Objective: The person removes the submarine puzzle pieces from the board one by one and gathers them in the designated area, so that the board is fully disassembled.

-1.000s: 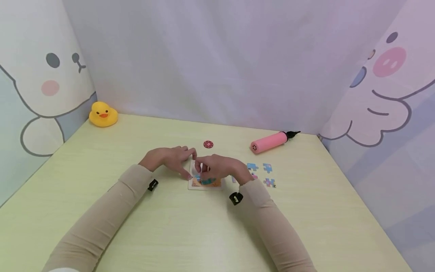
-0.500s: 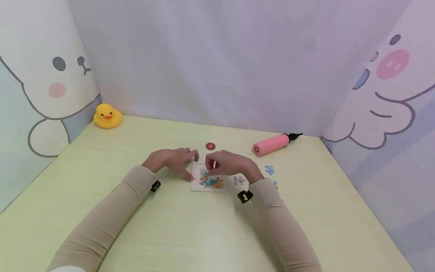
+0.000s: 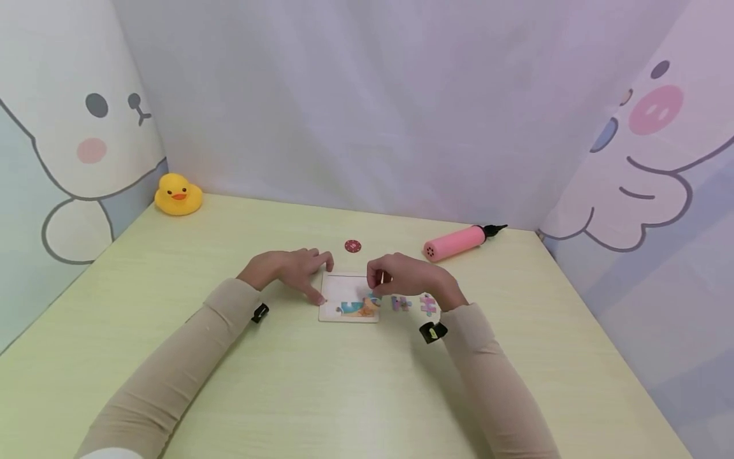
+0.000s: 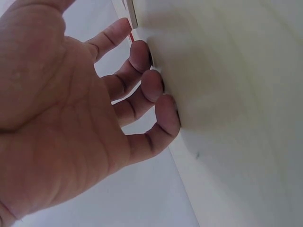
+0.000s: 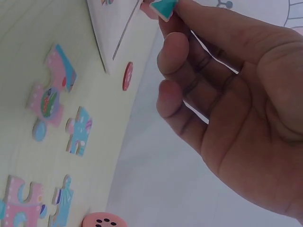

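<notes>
My right hand [image 3: 407, 274] pinches a teal puzzle piece [image 5: 164, 7] between thumb and fingers over the right side of a small white puzzle tray [image 3: 329, 284]. Along the tray's front lies a teal-and-orange puzzle section [image 3: 352, 309]; its back and left parts show white. My left hand [image 3: 295, 271] is spread at the tray's left side, thumb on the left edge and index finger by the far left corner. In the left wrist view, the other fingertips [image 4: 166, 113] rest bent at the tabletop.
Several loose pink and blue puzzle pieces lie right of the tray, such as a pink one [image 3: 427, 305] and a blue one [image 5: 80, 131]. Behind the tray is a red chip [image 3: 352, 246]. A pink hand pump [image 3: 455, 243] and a yellow rubber duck [image 3: 178, 195] stand farther back.
My right hand has moved right across the tray, from its left-middle to its right side. More of the tray's white bed now shows at the left. My left hand stays in place.
</notes>
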Available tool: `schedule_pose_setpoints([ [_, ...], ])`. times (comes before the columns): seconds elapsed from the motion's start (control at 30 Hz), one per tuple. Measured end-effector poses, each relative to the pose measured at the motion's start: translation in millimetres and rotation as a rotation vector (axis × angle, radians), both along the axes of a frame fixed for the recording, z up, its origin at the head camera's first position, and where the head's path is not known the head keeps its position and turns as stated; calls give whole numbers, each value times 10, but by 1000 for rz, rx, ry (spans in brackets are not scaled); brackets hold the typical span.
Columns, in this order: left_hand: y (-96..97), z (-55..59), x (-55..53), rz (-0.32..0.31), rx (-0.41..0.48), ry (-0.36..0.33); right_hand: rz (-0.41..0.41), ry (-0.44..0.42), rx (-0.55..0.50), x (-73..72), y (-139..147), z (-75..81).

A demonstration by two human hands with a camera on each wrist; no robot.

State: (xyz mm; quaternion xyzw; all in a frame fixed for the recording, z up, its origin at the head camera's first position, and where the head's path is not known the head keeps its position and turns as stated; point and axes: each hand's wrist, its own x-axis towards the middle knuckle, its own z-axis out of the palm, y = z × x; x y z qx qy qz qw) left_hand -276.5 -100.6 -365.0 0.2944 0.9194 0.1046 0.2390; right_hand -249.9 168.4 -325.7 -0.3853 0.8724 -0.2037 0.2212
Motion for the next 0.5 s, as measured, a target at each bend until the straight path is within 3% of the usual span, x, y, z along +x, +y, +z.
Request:
schedule_pose_setpoints([
  [0.5,2,18,11,-9,-6,-7,-32,-80,61,37,300,-100],
])
